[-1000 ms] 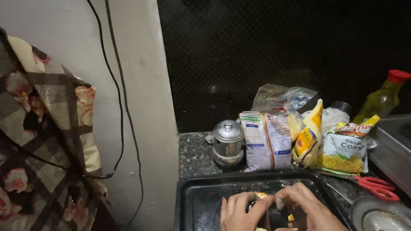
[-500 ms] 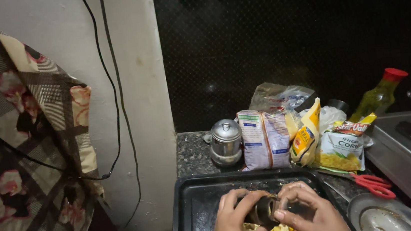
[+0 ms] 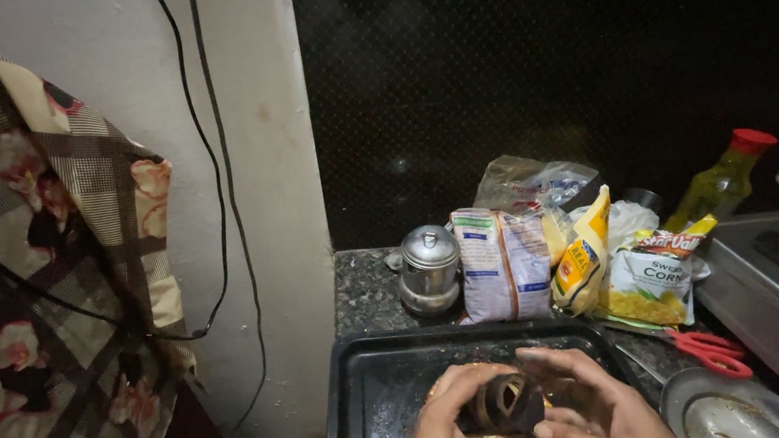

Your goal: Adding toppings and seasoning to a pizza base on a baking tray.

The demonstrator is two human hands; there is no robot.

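Over the black tray (image 3: pixel 370 411), left hand (image 3: pixel 448 428) and right hand (image 3: pixel 598 408) both clamp a dark round grinder (image 3: pixel 507 403), its axis lying sideways between them.

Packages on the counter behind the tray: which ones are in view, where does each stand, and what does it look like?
White packet: upright behind the black tray, white with blue and green print.
Yellow pouch: to its right, leaning, yellow and white.
Corn packet: further right, white, green and yellow.
Clear plastic bag: behind them, crumpled.
Bottle: far right, yellowish, red cap.
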